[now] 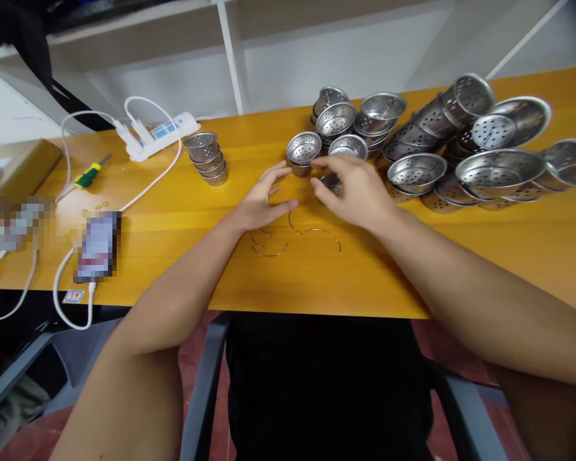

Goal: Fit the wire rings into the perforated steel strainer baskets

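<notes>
My left hand (265, 200) hovers over the table with its fingers spread and nothing in them. Facing it, my right hand (358, 191) has thumb and forefinger apart, beside a small perforated metal cup (331, 184) that it partly covers; whether other fingers touch the cup is hidden. Just beyond the fingertips stands a perforated steel cup (304, 148) with a shiny rim. Several thin curved wires (324, 230) lie on the tabletop below and between my hands. More perforated cups (336, 120) are grouped behind the right hand.
Stacked and leaning perforated cups (499, 168) crowd the right side. A short cup stack (207, 157) stands left of centre. Farther left are a white power strip (166, 136) with cables, a screwdriver (88, 175) and a phone (97, 246). A white shelf (317, 64) backs the wooden table (355, 288).
</notes>
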A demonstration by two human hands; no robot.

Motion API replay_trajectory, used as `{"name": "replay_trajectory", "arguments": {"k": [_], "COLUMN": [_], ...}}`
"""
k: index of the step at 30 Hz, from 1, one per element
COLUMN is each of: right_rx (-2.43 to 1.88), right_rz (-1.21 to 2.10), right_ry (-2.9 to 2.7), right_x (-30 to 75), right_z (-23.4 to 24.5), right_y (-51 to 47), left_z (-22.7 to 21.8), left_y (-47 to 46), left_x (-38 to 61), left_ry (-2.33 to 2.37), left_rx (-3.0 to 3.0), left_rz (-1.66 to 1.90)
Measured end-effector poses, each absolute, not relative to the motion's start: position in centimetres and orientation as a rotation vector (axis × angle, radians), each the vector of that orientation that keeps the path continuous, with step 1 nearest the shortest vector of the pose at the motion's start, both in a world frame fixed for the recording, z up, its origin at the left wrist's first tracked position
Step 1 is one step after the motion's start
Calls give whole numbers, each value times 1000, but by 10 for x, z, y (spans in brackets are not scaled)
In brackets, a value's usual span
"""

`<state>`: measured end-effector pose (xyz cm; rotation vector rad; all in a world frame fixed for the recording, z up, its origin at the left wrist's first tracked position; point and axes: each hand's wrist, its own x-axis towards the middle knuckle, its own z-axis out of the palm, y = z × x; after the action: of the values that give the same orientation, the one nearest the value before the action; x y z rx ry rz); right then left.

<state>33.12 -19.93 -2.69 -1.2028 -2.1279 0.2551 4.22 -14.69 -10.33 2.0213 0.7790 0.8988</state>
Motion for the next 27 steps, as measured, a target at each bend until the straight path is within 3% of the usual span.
{"name": "replay_trajectory", "arguments": {"k": [8, 14, 20, 25, 27], "right_rx": [-1643, -1272, -760, -1019, -1148], "right_rz": [32, 56, 220, 353, 714], "right_ry": [-2560, -2566, -2422, -2379, -2615], "right_x": [360, 349, 323, 344, 358], "right_z": [-12, -18, -25, 2, 13], "right_y": [-200, -197, -212, -212, -206], "left_z": [-100, -102, -96, -108, -115], "left_y": [-151, -151, -152, -129, -119], "left_x": [41, 42, 42, 25, 21], "left_ry": [835, 785, 724, 949, 975], "left_rx": [2032, 2038, 2093, 2008, 1952], "left_rz": [895, 925, 1013, 1269, 1308]}}
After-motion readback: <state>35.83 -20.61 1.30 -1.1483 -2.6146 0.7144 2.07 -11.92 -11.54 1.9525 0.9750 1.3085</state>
